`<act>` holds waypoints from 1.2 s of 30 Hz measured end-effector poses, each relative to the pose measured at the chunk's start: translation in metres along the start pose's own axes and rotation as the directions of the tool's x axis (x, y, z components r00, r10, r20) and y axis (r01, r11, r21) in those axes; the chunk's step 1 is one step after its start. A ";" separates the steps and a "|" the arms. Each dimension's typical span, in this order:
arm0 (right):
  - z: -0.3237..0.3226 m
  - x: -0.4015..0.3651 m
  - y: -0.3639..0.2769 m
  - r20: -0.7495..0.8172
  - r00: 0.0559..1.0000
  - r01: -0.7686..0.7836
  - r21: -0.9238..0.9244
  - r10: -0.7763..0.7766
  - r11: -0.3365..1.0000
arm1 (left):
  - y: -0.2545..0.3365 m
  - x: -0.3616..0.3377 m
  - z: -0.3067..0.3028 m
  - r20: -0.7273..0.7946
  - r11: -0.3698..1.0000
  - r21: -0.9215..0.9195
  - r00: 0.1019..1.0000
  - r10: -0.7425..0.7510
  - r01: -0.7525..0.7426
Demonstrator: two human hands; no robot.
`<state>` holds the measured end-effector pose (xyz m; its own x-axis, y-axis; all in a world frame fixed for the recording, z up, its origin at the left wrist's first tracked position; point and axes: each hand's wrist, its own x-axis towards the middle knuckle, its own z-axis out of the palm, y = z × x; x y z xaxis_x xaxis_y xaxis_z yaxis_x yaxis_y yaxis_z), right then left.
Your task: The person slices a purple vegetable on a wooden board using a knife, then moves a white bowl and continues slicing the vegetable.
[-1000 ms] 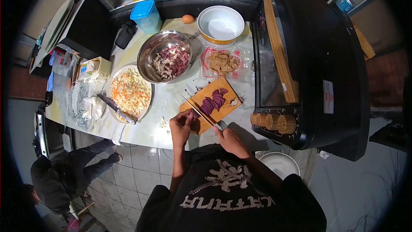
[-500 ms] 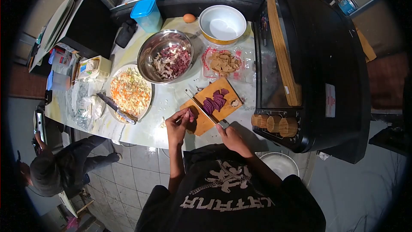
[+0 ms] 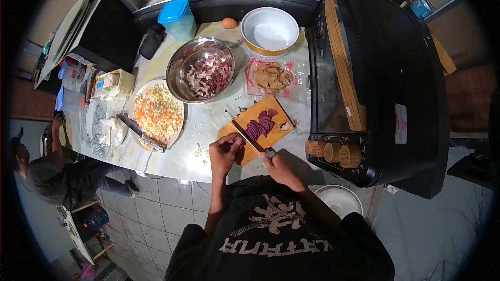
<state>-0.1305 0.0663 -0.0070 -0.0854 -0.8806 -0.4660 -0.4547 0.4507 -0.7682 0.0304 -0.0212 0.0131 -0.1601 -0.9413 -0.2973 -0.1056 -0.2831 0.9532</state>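
My right hand [image 3: 283, 169] is closed around the handle of a kitchen knife [image 3: 247, 136]. Its blade slants up and left across a wooden cutting board [image 3: 281, 113], beside several dark purple slices [image 3: 259, 127]. My left hand [image 3: 223, 153] is over the board's left edge with its fingertips pinched close to the blade. They hold a small purple piece [image 3: 238, 142], mostly hidden by the fingers. A small pale bit [image 3: 284, 126] lies at the board's right corner. Behind the board, a steel bowl [image 3: 174, 81] contains chopped purple and whitish pieces.
A plate [image 3: 182, 109] of shredded vegetables carries a second knife [image 3: 140, 131]. Brown pieces [image 3: 273, 77] lie on plastic near a white bowl [image 3: 270, 28] and an egg [image 3: 229, 23]. A black oven [image 3: 393, 83] stands right. Another person [image 3: 57, 177] is at far left.
My left hand has shifted slightly right and down, bringing its fingertips nearer the blade. The knife's handle end has dropped a little. The other person at left has moved, arm now raised toward the counter.
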 end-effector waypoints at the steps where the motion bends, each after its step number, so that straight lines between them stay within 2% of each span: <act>1: 0.000 0.000 0.001 -0.001 1.000 -0.001 0.000 0.001 1.000 | -0.002 0.000 0.000 -0.001 1.000 0.005 1.000 0.000 0.000; 6: 0.000 -0.003 -0.001 -0.012 1.000 0.007 0.037 -0.007 0.999 | -0.001 0.001 0.002 0.001 0.998 0.030 0.999 0.051 -0.051; 12: 0.004 0.000 0.009 -0.036 0.997 0.071 0.053 -0.069 0.996 | 0.008 -0.001 0.006 -0.029 0.985 0.160 0.997 0.074 -0.068; 14: 0.006 0.001 0.014 -0.044 0.997 0.071 0.027 -0.070 0.997 | 0.008 -0.002 0.005 -0.025 0.931 0.336 0.987 0.158 -0.141; 15: 0.006 0.002 0.015 -0.051 0.996 0.070 0.001 -0.070 0.998 | 0.008 -0.001 0.005 -0.025 0.930 0.337 0.987 0.161 -0.143; 17: 0.004 0.003 0.017 -0.052 0.995 0.084 0.013 -0.083 0.996 | 0.006 0.000 0.006 -0.042 0.832 0.492 0.948 0.316 -0.256; 20: 0.000 0.006 0.019 -0.063 0.994 0.091 0.009 -0.090 0.996 | 0.025 -0.002 0.002 -0.080 0.761 0.580 0.910 0.407 -0.290; 22: -0.006 0.004 0.015 -0.066 0.994 0.086 -0.007 -0.086 0.996 | 0.038 0.004 -0.003 -0.101 0.836 0.489 0.936 0.337 -0.248; 24: -0.016 0.000 0.009 -0.094 0.981 0.166 -0.015 -0.167 0.986 | 0.052 0.020 -0.005 -0.113 0.943 0.281 0.970 0.215 -0.176; 25: -0.018 -0.002 0.006 -0.094 0.981 0.170 -0.016 -0.171 0.985 | 0.063 0.030 -0.003 -0.106 0.952 0.236 0.969 0.223 -0.193; 26: -0.021 -0.003 0.005 -0.082 0.987 0.146 0.063 -0.141 0.987 | 0.076 0.043 0.001 -0.096 0.959 0.189 0.968 0.233 -0.212; 27: -0.023 -0.003 0.004 -0.071 0.991 0.119 0.143 -0.110 0.982 | 0.092 0.061 0.009 -0.075 0.953 0.113 0.953 0.292 -0.283; 28: -0.022 -0.005 0.006 -0.078 0.991 0.116 0.144 -0.106 0.983 | 0.106 0.079 0.018 -0.056 0.938 0.034 0.936 0.347 -0.346; 30: -0.021 -0.006 0.010 -0.133 0.988 0.097 0.173 -0.074 0.980 | 0.127 0.116 0.033 0.050 0.913 0.177 0.930 0.365 -0.368; 32: -0.018 -0.007 0.015 -0.150 0.988 0.056 0.202 -0.026 0.978 | 0.130 0.160 0.052 0.113 0.688 0.537 0.850 0.515 -0.488; 33: -0.016 -0.009 0.019 -0.154 0.988 0.009 0.236 0.028 0.972 | 0.130 0.179 0.061 0.118 0.688 0.531 0.847 0.519 -0.496; 35: -0.013 -0.012 0.028 -0.141 0.988 -0.020 0.280 0.061 0.960 | 0.126 0.211 0.082 0.067 0.567 0.775 0.928 0.365 -0.280; 36: -0.013 -0.011 0.029 -0.116 0.989 -0.049 0.326 0.092 0.944 | 0.112 0.229 0.089 0.080 0.567 0.769 0.925 0.371 -0.294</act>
<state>-0.1546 0.0875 -0.0185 -0.2290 -0.8465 -0.4806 -0.1358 0.5166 -0.8454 -0.1051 -0.2527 0.0471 -0.2658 -0.9611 0.0746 -0.7680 0.2579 0.5863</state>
